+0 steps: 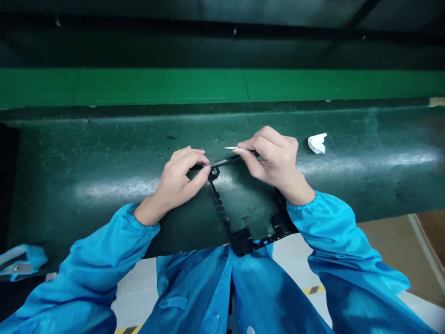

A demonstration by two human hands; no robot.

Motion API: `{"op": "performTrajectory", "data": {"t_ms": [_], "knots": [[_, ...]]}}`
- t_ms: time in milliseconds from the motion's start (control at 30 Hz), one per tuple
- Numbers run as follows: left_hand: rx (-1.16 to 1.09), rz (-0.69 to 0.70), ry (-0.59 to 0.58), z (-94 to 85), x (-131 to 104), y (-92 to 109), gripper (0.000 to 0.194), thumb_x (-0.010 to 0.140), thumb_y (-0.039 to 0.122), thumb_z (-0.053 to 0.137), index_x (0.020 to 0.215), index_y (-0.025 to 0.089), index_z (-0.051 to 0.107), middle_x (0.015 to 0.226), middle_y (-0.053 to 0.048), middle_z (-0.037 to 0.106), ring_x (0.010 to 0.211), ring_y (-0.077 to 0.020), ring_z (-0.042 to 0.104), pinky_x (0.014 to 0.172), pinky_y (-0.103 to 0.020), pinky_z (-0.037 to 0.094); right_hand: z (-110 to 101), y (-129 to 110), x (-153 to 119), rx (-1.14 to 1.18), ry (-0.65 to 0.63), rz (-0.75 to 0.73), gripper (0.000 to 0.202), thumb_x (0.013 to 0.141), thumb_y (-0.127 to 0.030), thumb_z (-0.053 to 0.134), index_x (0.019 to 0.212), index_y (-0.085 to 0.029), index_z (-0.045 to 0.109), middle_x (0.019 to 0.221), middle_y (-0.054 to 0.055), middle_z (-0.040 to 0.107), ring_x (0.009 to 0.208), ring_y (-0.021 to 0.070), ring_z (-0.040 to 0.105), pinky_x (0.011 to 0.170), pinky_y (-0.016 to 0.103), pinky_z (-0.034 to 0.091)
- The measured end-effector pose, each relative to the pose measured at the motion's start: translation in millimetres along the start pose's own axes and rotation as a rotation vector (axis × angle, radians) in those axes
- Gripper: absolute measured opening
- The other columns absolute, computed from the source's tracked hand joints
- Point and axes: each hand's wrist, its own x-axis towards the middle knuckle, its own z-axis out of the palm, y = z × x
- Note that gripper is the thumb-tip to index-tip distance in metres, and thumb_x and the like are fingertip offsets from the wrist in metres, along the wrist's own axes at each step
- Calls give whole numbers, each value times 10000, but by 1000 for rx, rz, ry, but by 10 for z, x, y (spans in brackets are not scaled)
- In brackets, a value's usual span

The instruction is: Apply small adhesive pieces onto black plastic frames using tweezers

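A thin black plastic frame (222, 211) lies on the green bench, its near corner reaching the bench's front edge. My left hand (182, 174) is closed at the frame's far left corner, thumb and fingertips gripping the black strip there. Above the far bar my right hand (269, 153) pinches a slim, pale, pointed piece (231, 148), whose tip sticks out to the left. Whether that is a tool or a strip I cannot tell. Part of the frame's right side is hidden under my right hand and wrist.
To the right on the green bench (365, 167) sits a crumpled white scrap (317, 143). A blue-handled tool with a metal part (24, 262) lies at the near left corner. Behind the bench runs a bright green ledge (156, 86). Brown cardboard (399, 246) stands at the lower right.
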Motion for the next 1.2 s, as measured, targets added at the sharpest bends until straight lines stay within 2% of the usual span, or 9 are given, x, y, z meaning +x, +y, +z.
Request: {"op": "performTrajectory", "data": {"t_ms": [67, 167, 233, 367, 500, 667, 833, 1100, 1200], "knots": [[-4, -13, -4, -69, 93, -83, 122, 1025, 252, 618, 1046, 201, 728, 1000, -36, 774, 1044, -207, 729, 1061, -418, 537, 7, -16, 5, 28, -22, -14, 107, 972, -292, 736, 922, -208, 691, 846, -29, 713, 694, 93, 641, 598, 243, 432], [-22, 27, -96, -135, 313, -227, 171, 1023, 342, 661, 1032, 217, 778, 1026, -37, 790, 1009, -201, 715, 945, -363, 556, 20, -34, 7, 77, -35, -49, 107, 966, -299, 745, 929, -209, 700, 834, -34, 706, 688, 97, 639, 587, 249, 429], [-46, 86, -178, -135, 472, -302, 226, 982, 442, 729, 1021, 232, 803, 1022, -38, 791, 1059, -220, 703, 1009, -388, 537, 32, -52, 4, 116, -32, -71, 112, 959, -305, 757, 939, -206, 708, 828, -32, 698, 679, 95, 635, 581, 244, 430], [-91, 184, -317, -36, 654, -383, 390, 938, 602, 746, 1117, 262, 815, 1199, -74, 756, 1272, -271, 619, 1160, -470, 466, 56, -120, -5, 172, -59, -108, 117, 984, -317, 725, 952, -205, 719, 841, -25, 702, 658, 84, 623, 572, 237, 425], [-82, 200, -404, 69, 607, -433, 430, 926, 657, 728, 1151, 304, 824, 1365, -88, 685, 1501, -354, 444, 1262, -574, 351, 82, -192, -18, 144, -100, -143, 186, 1009, -344, 691, 908, -190, 718, 823, -20, 701, 632, 81, 605, 566, 248, 413], [-19, 215, -473, 116, 493, -452, 421, 932, 692, 680, 1040, 325, 856, 1512, -82, 610, 1599, -406, 311, 1300, -646, 232, 99, -192, -41, 111, -69, -153, 135, 988, -322, 720, 934, -198, 722, 817, -14, 698, 631, 90, 602, 561, 252, 424], [4, 245, -483, 136, 476, -441, 472, 965, 700, 609, 1146, 329, 839, 1605, -99, 536, 1631, -422, 252, 1314, -669, 183, 40, -178, -12, 89, -13, -145, 129, 991, -343, 722, 937, -227, 706, 819, -25, 710, 649, 85, 633, 557, 244, 449], [48, 280, -543, 136, 494, -444, 328, 1010, 559, 628, 1147, 352, 841, 1617, -68, 539, 1643, -427, 221, 1318, -694, 137, -149, -227, 95, 14, -25, -153, 155, 1006, -386, 691, 943, -254, 745, 780, -24, 721, 628, 95, 623, 535, 265, 444], [53, 275, -554, 128, 494, -426, 281, 1006, 497, 656, 1182, 365, 830, 1621, -68, 536, 1642, -431, 223, 1313, -704, 145, -200, -219, 109, -32, -44, -111, 167, 997, -407, 694, 927, -268, 755, 776, -10, 716, 640, 114, 629, 543, 286, 449]]}}
